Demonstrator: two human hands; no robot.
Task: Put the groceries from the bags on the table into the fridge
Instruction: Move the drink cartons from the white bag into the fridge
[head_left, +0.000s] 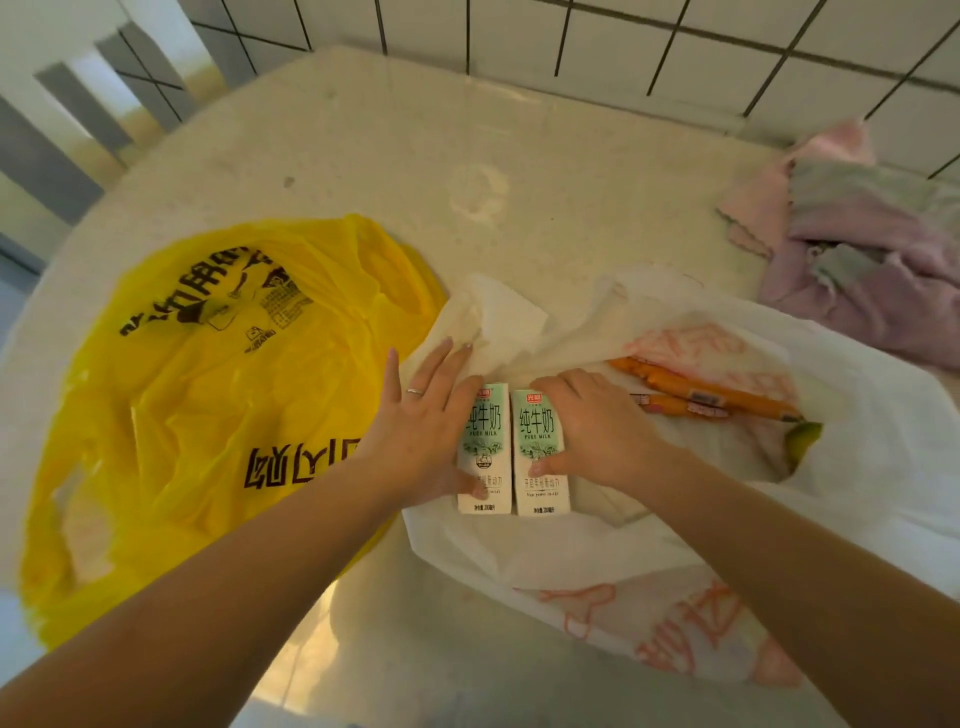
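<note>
on the white bag (779, 519), near the table's (363, 156) middle, two milk cartons (511, 452) lie side by side, touching. the left hand (426, 421) holds the left carton, fingers spread, thumb curled under it; the right hand (597, 426) grips the right carton. right of them, orange sausages (701, 395) lie in the bag. a yellow bag (208, 389) lies flat to the left, a pink cloth (857, 249) far right.

Silver ring (414, 392), bare forearms
</note>
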